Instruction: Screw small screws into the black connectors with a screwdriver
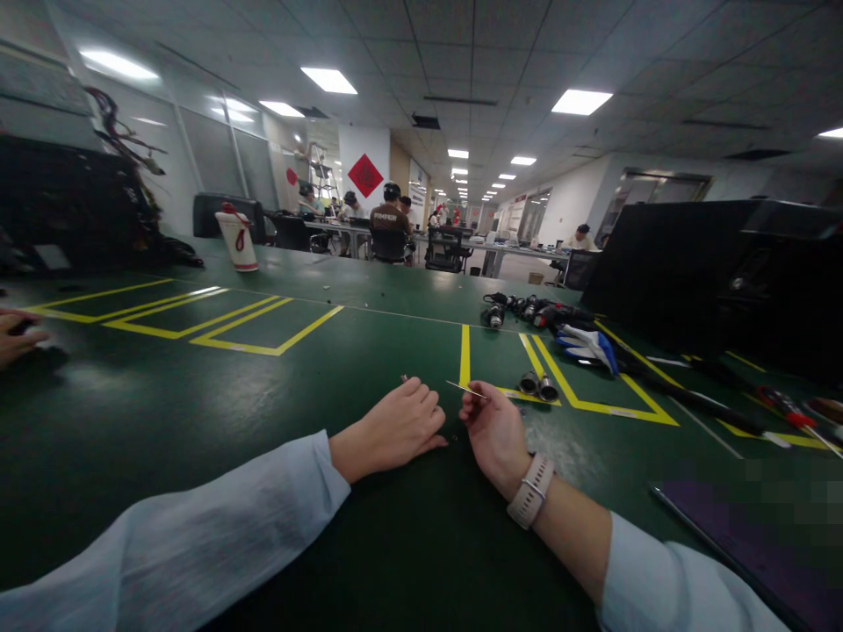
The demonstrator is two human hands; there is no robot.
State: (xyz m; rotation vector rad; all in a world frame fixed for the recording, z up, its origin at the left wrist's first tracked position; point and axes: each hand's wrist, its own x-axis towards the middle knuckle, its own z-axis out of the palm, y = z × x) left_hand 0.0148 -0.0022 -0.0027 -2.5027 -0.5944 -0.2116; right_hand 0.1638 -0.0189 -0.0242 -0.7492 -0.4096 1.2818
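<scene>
My left hand rests on the green table with its fingers curled under, and a small metal piece pokes out just above the knuckles. My right hand, with a watch on the wrist, lies close beside it and pinches a thin metal pin or tweezers that points left. Two small metal cylinders lie just to the right of my right hand, on a yellow line.
Black camera-like parts and a white and blue glove lie further back right. Screwdrivers and a dark tablet are at the right. A white cup stands far left. Another person's hand is at the left edge.
</scene>
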